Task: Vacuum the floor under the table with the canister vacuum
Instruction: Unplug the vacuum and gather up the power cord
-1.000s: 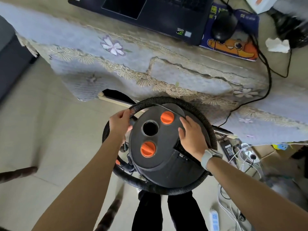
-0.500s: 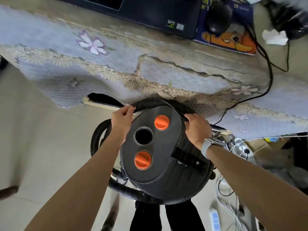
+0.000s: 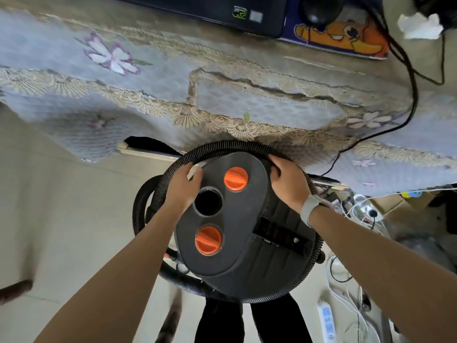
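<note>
A: Where's the vacuum (image 3: 237, 233)?
B: On the floor (image 3: 74, 219), right at the table (image 3: 222, 78) edge, cloth overhanging. Bare tile lies to its left.
A: Hands?
B: Left hand (image 3: 183, 186) and right hand (image 3: 288, 184) each curl around the hose (image 3: 222, 147) at the lid's rim.

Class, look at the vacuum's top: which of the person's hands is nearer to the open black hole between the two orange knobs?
Left. The left hand lies right beside the hole; the right hand grips the hose beyond the upper orange knob.
</note>
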The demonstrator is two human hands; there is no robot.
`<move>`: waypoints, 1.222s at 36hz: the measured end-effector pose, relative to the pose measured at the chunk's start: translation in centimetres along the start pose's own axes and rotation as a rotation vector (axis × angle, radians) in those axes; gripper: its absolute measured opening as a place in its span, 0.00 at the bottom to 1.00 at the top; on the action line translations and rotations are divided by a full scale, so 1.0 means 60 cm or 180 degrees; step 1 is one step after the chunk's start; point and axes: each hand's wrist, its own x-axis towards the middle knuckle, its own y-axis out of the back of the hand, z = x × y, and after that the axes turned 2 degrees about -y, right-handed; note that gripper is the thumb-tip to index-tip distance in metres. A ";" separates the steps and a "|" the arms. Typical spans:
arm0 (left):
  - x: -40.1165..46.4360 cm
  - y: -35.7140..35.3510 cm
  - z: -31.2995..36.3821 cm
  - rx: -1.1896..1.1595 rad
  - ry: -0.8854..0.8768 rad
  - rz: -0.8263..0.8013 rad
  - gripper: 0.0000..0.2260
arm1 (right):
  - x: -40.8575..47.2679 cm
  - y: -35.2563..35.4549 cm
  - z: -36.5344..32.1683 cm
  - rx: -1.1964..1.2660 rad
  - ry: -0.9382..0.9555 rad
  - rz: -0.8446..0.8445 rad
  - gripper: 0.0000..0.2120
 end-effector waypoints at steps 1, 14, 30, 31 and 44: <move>-0.006 -0.003 0.001 0.0080 -0.0082 0.0057 0.24 | -0.012 0.001 0.001 0.0103 0.0034 0.0022 0.19; -0.234 -0.105 0.028 0.1738 -0.1074 0.0426 0.26 | -0.217 -0.028 0.070 -0.0400 0.1136 0.0122 0.24; -0.242 -0.101 -0.042 0.2433 -0.1135 0.1101 0.25 | -0.192 -0.070 0.050 -0.0552 0.1703 0.0429 0.25; -0.243 -0.092 -0.050 0.2426 -0.1138 0.1143 0.25 | -0.193 -0.076 0.041 -0.0535 0.1716 0.0403 0.25; -0.264 0.071 -0.190 0.2406 -0.0563 0.1989 0.21 | -0.193 -0.199 -0.172 -0.0820 0.2344 0.0098 0.27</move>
